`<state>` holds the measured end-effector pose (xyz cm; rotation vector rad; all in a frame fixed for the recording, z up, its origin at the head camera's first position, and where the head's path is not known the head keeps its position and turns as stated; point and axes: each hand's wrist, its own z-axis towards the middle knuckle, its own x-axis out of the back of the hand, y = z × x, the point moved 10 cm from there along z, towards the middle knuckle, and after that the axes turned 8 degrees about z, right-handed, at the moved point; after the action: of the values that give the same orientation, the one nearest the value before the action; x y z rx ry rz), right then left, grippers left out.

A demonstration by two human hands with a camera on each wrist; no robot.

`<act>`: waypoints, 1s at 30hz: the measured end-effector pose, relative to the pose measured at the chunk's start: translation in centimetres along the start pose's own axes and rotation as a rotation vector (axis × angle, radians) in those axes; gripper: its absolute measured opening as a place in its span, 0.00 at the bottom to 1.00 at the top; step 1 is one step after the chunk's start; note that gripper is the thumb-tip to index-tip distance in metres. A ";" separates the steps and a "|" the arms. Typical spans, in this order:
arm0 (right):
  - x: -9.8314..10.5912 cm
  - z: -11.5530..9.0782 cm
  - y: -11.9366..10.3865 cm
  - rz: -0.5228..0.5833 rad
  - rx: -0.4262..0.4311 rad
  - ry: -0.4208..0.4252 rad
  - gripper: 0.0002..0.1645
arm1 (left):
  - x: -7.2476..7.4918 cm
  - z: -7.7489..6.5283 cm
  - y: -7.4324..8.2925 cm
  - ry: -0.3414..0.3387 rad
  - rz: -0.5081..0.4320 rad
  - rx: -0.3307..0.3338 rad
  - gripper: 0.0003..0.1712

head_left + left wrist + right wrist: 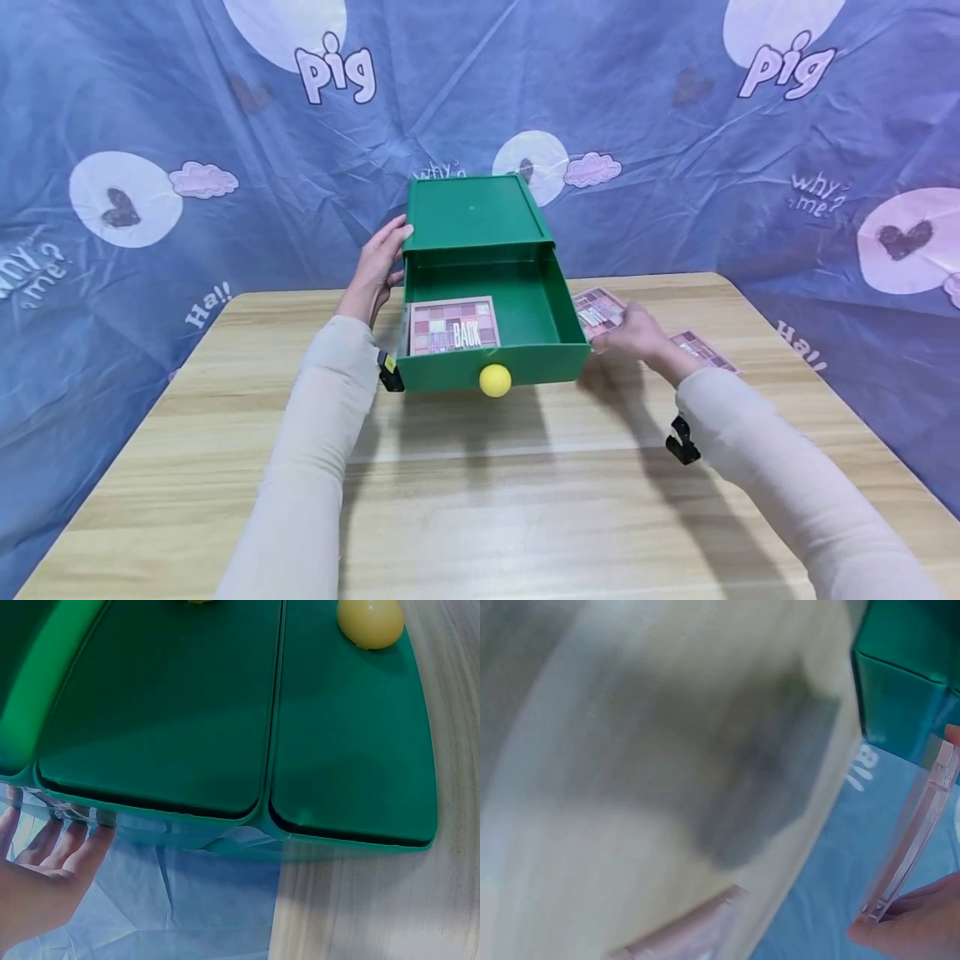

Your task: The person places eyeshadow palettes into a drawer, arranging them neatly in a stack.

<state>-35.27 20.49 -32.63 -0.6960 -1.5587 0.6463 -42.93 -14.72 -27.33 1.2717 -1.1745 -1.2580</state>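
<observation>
A green drawer cabinet (pixel 472 212) stands on the table with its top drawer (pixel 491 368) pulled out, a yellow ball knob (pixel 495 381) on the front. In that drawer, toward the left, lies a pink eyeshadow palette (pixel 442 323) lettered "BACK". My left hand (pixel 378 262) touches the cabinet's left side; in the left wrist view its extended fingers (pixel 86 855) lie against the side wall. Just right of the drawer, my right hand (pixel 633 335) grips a second eyeshadow palette (pixel 597 312) by its edges. The right wrist view shows that palette edge-on (pixel 922 832).
Another eyeshadow palette (pixel 705 350) lies on the wooden table (pixel 480 517) to the right, beyond my right wrist. Behind the table hangs a blue printed cloth (pixel 637 100). A lower drawer with a yellow knob (pixel 371 622) appears in the left wrist view.
</observation>
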 end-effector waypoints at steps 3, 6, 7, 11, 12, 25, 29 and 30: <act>0.6 -0.2 -0.6 0.011 0.018 -0.003 0.39 | -0.1 -0.1 -0.3 -0.003 0.004 0.007 0.31; 1.2 -0.4 -1.3 0.016 0.039 -0.010 0.41 | -0.2 -0.2 -0.4 0.001 -0.002 0.009 0.30; 1.4 -0.5 -1.6 0.013 0.045 -0.008 0.42 | -0.2 -0.2 -0.4 0.002 -0.004 0.009 0.30; 2.5 -0.7 -2.8 0.002 0.070 0.002 0.43 | -0.2 -0.2 -0.3 0.002 -0.001 0.005 0.30; 2.8 -0.7 -3.2 0.002 0.078 0.007 0.43 | -0.3 -0.2 -0.3 0.001 -0.002 0.005 0.30; 7.9 -1.0 -7.7 -0.065 0.129 0.080 0.40 | -0.2 0.0 0.1 -0.001 -0.020 -0.002 0.31; 8.7 -1.1 -9.1 -0.050 0.147 0.076 0.40 | 0.0 0.0 0.0 0.003 -0.036 0.002 0.30; 8.8 -1.1 -9.4 -0.051 0.148 0.074 0.40 | 0.0 0.0 0.0 0.003 -0.039 0.002 0.30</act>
<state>-35.40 20.89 -19.68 -0.5615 -1.4398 0.6835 -42.93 -14.70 -27.29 1.3038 -1.1540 -1.2829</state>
